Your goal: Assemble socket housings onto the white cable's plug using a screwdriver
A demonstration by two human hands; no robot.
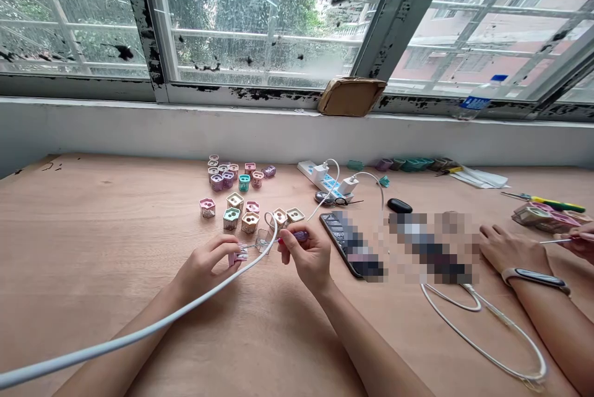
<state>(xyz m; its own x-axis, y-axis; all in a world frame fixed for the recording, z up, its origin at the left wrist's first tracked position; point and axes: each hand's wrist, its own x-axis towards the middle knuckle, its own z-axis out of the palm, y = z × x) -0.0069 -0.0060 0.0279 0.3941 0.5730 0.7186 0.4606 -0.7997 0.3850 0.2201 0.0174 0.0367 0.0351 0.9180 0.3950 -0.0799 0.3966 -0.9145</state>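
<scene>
My left hand (211,267) pinches a small pink-and-clear piece (237,255) a little above the wooden table (116,248). Fingers of my right hand (309,258) are closed round the purple handle of a screwdriver (301,236); its thin shaft points left toward the pink piece. Between my hands, a clear open case (263,240) stands on the table, partly behind a white cable (185,310). Just beyond are several small cases with coloured rims, among them a green one (231,218) and a cream one (250,222).
Farther back stand more small cases (228,179) and a power strip (341,190) with chargers. A phone (348,248) lies right of my right hand. At the far right are another person's hands (515,248), a looped cable (487,360) and a yellow-green screwdriver (557,204).
</scene>
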